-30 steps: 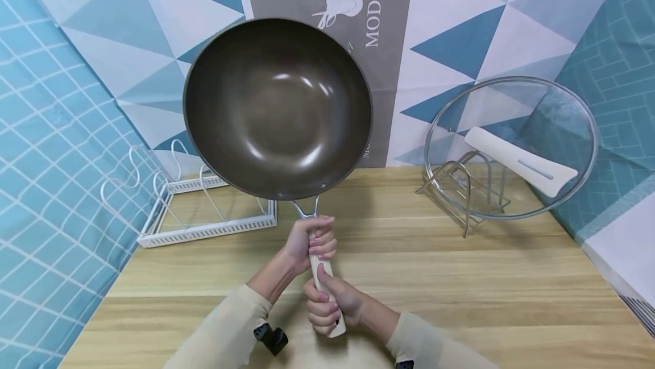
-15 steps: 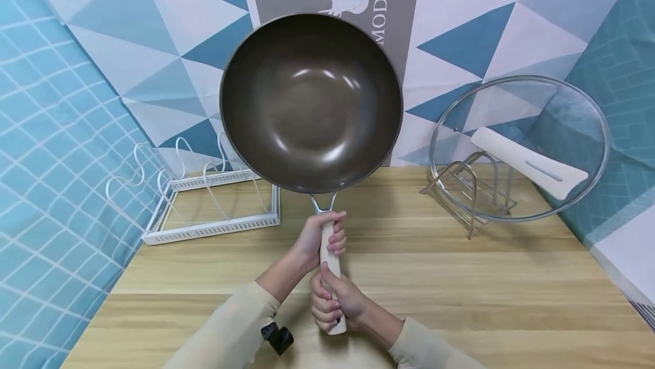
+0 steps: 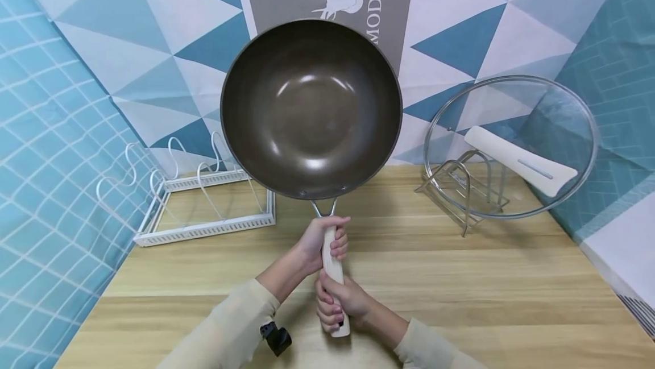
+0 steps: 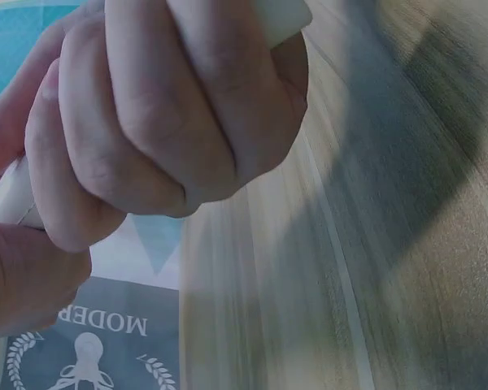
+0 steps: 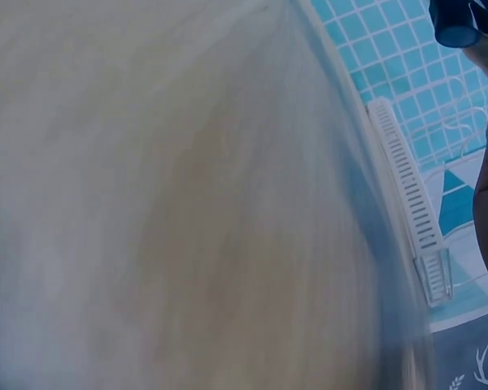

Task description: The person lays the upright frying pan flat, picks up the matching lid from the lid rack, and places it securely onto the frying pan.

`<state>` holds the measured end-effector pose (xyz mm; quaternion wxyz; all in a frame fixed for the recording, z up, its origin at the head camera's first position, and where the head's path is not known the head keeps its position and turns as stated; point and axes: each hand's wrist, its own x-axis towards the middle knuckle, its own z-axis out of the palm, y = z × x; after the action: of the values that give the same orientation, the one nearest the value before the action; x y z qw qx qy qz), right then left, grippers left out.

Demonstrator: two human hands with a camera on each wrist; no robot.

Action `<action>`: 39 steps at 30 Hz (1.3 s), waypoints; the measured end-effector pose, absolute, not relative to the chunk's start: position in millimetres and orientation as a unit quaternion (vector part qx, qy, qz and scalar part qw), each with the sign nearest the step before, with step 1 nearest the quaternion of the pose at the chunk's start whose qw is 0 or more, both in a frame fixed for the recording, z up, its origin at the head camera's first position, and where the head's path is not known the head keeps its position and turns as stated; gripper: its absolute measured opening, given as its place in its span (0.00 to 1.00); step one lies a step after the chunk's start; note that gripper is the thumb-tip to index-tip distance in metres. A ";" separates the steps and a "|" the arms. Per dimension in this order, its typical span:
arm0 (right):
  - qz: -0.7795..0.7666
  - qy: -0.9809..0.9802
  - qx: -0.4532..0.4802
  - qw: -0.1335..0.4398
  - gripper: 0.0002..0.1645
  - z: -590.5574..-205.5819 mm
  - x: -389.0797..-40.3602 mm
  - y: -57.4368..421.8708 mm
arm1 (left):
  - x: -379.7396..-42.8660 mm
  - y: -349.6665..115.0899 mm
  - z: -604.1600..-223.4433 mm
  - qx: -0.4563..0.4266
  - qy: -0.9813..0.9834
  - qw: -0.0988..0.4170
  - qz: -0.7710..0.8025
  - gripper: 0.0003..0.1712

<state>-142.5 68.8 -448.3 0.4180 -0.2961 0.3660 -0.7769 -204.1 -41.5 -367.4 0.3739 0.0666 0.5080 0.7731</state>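
Observation:
A large round wok (image 3: 311,108) is held up at the centre of the head view, its dark brown inside facing me. My left hand (image 3: 323,244) grips the pale handle (image 3: 333,269) at its upper part, just below the metal fork. Lower down, my right hand (image 3: 340,303) wraps round the same handle, and the handle's tip sticks out beneath the fingers. Curled fingers round the handle fill the top of the left wrist view. At the right wrist view's right edge, only a dark part of a hand shows.
On the left of the wooden table (image 3: 460,301) stands a white wire rack (image 3: 204,231). To the right, a glass lid (image 3: 552,113) with a white handle leans in a metal stand (image 3: 463,198). Patterned cloth (image 3: 450,11) covers the walls behind.
Over the last second the wok has shifted right and turned more upright, both hands keeping hold of the handle. In the last half second it has hardly moved. The rack and lid stay put.

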 end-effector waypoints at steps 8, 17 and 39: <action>-0.742 0.385 -0.319 0.448 0.27 -446.6 -144.8 70.3 | -202.9 -46.1 -372.3 0.089 0.479 0.397 0.778 0.26; -0.736 0.372 -0.329 0.460 0.27 -448.0 -145.2 69.2 | -202.9 -48.0 -374.0 0.103 0.471 0.414 0.772 0.26; -0.682 0.369 -0.381 0.504 0.26 -431.9 -155.1 85.2 | -202.4 -36.2 -360.3 0.074 0.478 0.444 0.754 0.27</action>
<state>-155.1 85.2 -431.9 0.5040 -0.3807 0.3688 -0.6819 -202.4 -36.2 -360.3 0.4436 0.0739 0.4785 0.7542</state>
